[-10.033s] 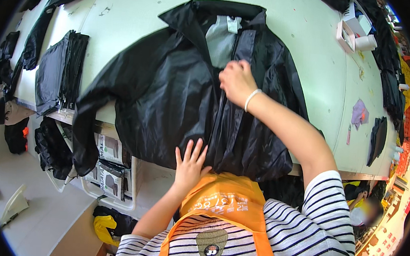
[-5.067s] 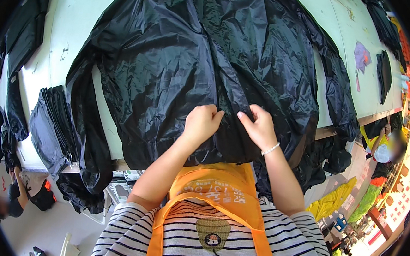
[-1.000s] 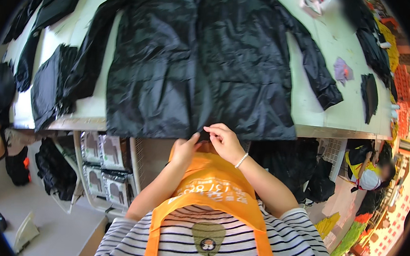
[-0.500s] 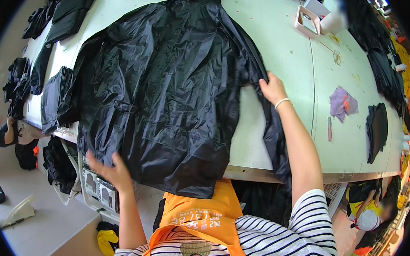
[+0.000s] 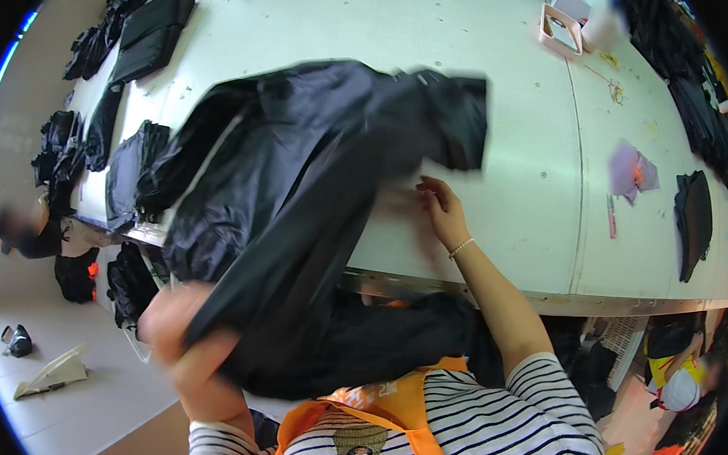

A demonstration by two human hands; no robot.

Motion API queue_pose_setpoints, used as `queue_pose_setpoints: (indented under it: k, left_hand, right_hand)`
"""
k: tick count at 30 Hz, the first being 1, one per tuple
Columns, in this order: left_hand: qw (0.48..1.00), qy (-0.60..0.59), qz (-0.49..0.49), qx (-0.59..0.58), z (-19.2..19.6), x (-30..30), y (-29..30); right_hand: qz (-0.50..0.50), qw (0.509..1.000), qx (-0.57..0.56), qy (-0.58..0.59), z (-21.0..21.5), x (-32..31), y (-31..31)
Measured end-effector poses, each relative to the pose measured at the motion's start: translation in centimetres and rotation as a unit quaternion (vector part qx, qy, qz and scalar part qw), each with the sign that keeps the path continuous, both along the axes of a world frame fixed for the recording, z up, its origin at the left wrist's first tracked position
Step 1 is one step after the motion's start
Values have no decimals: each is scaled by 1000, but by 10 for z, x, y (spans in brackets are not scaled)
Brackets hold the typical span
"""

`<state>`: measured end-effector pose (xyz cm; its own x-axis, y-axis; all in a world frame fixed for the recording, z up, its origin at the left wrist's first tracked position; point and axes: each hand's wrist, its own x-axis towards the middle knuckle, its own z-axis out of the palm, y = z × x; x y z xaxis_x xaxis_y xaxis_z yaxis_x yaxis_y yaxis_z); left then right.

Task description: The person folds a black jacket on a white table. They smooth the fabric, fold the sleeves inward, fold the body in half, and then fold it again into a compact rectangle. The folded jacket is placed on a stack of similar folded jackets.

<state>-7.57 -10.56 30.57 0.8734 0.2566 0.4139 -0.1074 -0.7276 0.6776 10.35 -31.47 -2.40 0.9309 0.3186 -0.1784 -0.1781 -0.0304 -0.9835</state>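
Observation:
A black shiny jacket [image 5: 300, 171] is bunched and blurred in motion, partly over the white table and partly hanging across its near edge in front of my body. At the lower left, my left hand [image 5: 189, 333], smeared by movement, is closed on an edge of the jacket. My right hand [image 5: 444, 215] is over the table, just right of the lifted cloth. Its thumb and fingers are loosely bent and apart, with nothing visible in them. The jacket's far end juts toward the right, above that hand.
Folded black garments [image 5: 152, 40] lie at the table's left, with another black piece [image 5: 692, 223] at the right. Near it are a purple cloth [image 5: 635, 172] and a small pink-handled tool [image 5: 611, 217]. A pink box [image 5: 561, 31] stands far right. Other people [image 5: 685, 385] are beyond both sides.
The jacket, spread flat before, is now lifted and gathered toward me and the lower left. My left hand has taken hold of it. My right hand has let go of the sleeve and moved left.

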Motion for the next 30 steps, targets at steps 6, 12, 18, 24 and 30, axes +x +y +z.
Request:
queue_pose_setpoints:
  k: [6,12,18,24,30]
  left_hand:
    - [951,-89,210,209,81,-148,125]
    - [948,39,206,241,97,-205,233]
    - [922,68,-298,238,60,-157,247]
    - [812,-39,-574,101,52,-148,156]
    - [864,-4,-503,-26,15,-146,178]
  right_hand:
    - [-126,957,252,75,83,-30,77]
    - [196,927,5,-319,97,-86,41]
    - [-242,944,-196,-106,29,-187,-190]
    - [-579,687,-436,-51,128,-362,-434]
    - [-630,582,-488,-166,254,-340,-431]
